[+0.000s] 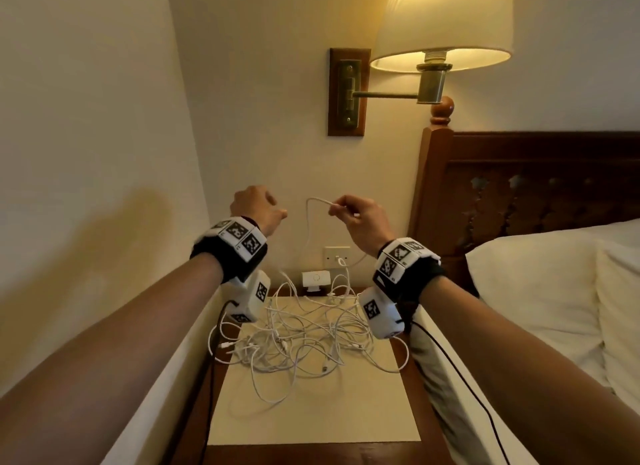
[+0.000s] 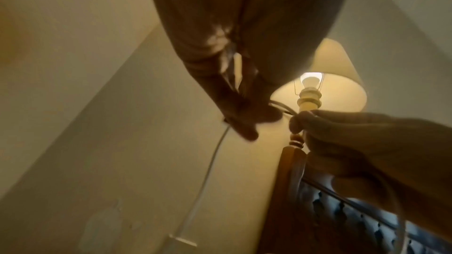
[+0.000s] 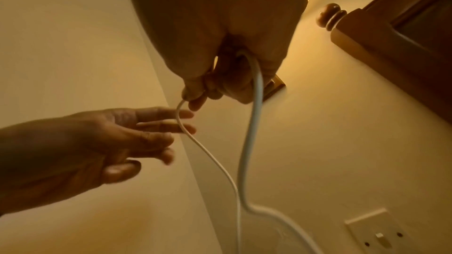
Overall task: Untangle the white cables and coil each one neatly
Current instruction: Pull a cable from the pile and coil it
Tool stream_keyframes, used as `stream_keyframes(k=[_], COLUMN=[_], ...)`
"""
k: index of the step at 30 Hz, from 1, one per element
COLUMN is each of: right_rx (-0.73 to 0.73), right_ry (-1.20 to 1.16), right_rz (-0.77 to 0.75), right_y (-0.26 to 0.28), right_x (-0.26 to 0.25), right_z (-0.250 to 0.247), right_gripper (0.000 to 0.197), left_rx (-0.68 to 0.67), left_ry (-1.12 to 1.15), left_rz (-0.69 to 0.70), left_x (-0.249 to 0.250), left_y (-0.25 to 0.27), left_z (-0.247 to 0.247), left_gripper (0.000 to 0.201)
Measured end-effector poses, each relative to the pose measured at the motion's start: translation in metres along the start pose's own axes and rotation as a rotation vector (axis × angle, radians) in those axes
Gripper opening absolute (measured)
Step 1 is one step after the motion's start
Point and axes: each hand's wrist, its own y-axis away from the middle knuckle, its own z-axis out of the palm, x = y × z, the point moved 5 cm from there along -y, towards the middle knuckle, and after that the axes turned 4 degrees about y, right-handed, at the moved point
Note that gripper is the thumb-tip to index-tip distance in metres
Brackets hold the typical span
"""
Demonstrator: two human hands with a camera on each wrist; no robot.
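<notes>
Your right hand point(image 1: 360, 218) pinches one white cable point(image 1: 311, 218) above the bedside table point(image 1: 311, 412); your left hand point(image 1: 258, 206), fingers spread, holds nothing

The cables point(image 1: 304, 340) are white, tangled on a cream mat point(image 1: 311, 412) that covers most of the dark brown nightstand point(image 1: 429, 444) top, brown showing at its near and right edges. Both wrists wear black bands point(image 1: 239, 256) carrying white blocks printed with black-and-white square codes. The lampshade point(image 1: 443, 17) is cream, lit yellow, on a brass arm point(image 1: 384, 95). The headboard point(image 1: 540, 173) is reddish-brown wood, the pillow point(image 1: 533, 302) white, the wall point(image 1: 104, 83) pale cream.
</notes>
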Motion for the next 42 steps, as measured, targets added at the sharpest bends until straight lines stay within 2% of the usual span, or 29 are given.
stream_keyframes(k=[1,3,4,5,6,8,11,13,14,15,17,19,21,23,25,27,29,31,32,33,35,37,38,40,42], right_rx=[-0.031,-0.060,-0.065,-0.076,-0.102,-0.170,-0.245,-0.261,-0.244,-0.209,-0.127,-0.094,-0.110,-0.129,-0.143,-0.160,-0.215,-0.279,-0.277,-0.246,-0.126,-0.030,-0.004,0.007,-0.009], right_ry=[0.029,0.058,0.057,0.049,0.043,-0.027,-0.254,-0.294,-0.302,-0.306,-0.282,-0.228,-0.187,-0.161,-0.162,-0.152,-0.136,-0.177,-0.203,-0.223,-0.186,-0.081,-0.026,0.052,0.115], right_rz=[-0.012,-0.033,-0.040,-0.043,-0.041,0.011,0.162,0.205,0.214,0.212,0.165,0.094,0.022,-0.031,-0.046,-0.036,0.026,0.135,0.187,0.237,0.297,0.243,0.189,0.111,0.079], right_y=[-0.005,-0.010,-0.011,-0.012,-0.012,-0.006,0.019,0.039,0.044,0.044,0.031,0.014,0.003,-0.003,-0.004,0.002,0.020,0.041,0.048,0.051,0.043,0.026,0.018,0.006,-0.003], right_x=[-0.004,-0.009,-0.010,-0.010,-0.009,-0.003,0.029,0.048,0.054,0.055,0.044,0.020,-0.005,-0.022,-0.022,-0.008,0.020,0.046,0.055,0.061,0.066,0.056,0.047,0.029,0.017], right_z=[0.002,0.003,0.001,0.000,0.000,0.005,0.019,0.024,0.023,0.020,0.012,0.006,0.003,-0.003,-0.004,0.005,0.024,0.039,0.040,0.036,0.017,-0.004,-0.012,-0.021,-0.026], right_gripper=[0.015,0.014,0.014,0.015,0.015,0.020,0.031,0.033,0.033,0.033,0.033,0.033,0.032,0.029,0.029,0.032,0.034,0.033,0.033,0.032,0.032,0.032,0.032,0.030,0.030], left_rx=[-0.049,-0.271,-0.351,-0.376,-0.340,-0.186,0.138,0.250,0.223,0.139,-0.098,-0.240,-0.332,-0.389,-0.294,-0.088,0.116,0.257,0.299,0.287,0.101,-0.134,-0.189,-0.240,-0.420], left_ry=[0.117,0.334,0.376,0.396,0.396,0.415,0.610,0.631,0.543,0.415,0.206,0.235,0.392,0.404,0.356,0.410,0.574,0.687,0.671,0.595,0.324,0.067,-0.025,-0.146,-0.268], left_rz=[0.107,0.249,0.271,0.289,0.303,0.328,0.243,0.170,0.155,0.150,0.133,0.191,0.257,0.285,0.328,0.366,0.364,0.338,0.318,0.289,0.167,0.042,0.083,0.272,0.311], left_x=[0.008,0.021,0.023,0.024,0.024,0.023,0.009,-0.005,-0.010,-0.011,-0.007,0.007,0.023,0.030,0.032,0.036,0.043,0.046,0.045,0.042,0.030,0.014,0.016,0.032,0.043], left_y=[0.003,0.009,0.013,0.016,0.017,0.010,-0.018,-0.035,-0.038,-0.035,-0.017,0.005,0.021,0.028,0.026,0.015,0.002,-0.006,-0.009,-0.012,-0.009,0.002,0.011,0.027,0.042], left_z=[0.007,0.024,0.029,0.031,0.029,0.017,-0.024,-0.049,-0.053,-0.052,-0.035,-0.018,-0.003,0.009,0.006,-0.014,-0.046,-0.076,-0.086,-0.090,-0.081,-0.058,-0.052,-0.039,-0.021], left_gripper=[0.029,0.047,0.047,0.039,0.027,0.010,0.019,0.015,0.014,0.016,0.041,0.064,0.060,0.037,0.013,0.021,0.028,0.023,0.020,0.018,0.012,0.045,0.061,0.079,0.086])
